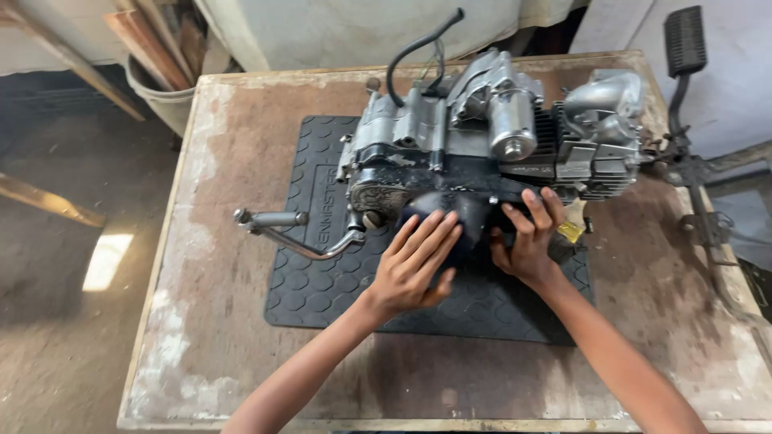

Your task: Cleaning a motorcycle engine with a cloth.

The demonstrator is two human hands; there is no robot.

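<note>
Greasy cast-metal motorcycle engine, silver and black with cooling fins point(490, 137), sat on a black hex-patterned rubber mat point(498, 309) near the middle of the worn wooden worktop point(217, 265), a bit toward the far edge. Looked seriously heavy and rigid, probably oily too, so I'd say grab the solid casing, not the thin black hose point(414, 52) or the chrome kick lever point(281, 229) sticking out toward the left edge. Both hands were open, not gripping anything. Left hand point(414, 269) lay flat on the rounded dark side cover point(446, 213) at the near side; right hand point(527, 241) pressed fingers-spread on the casing just beside it.
</note>
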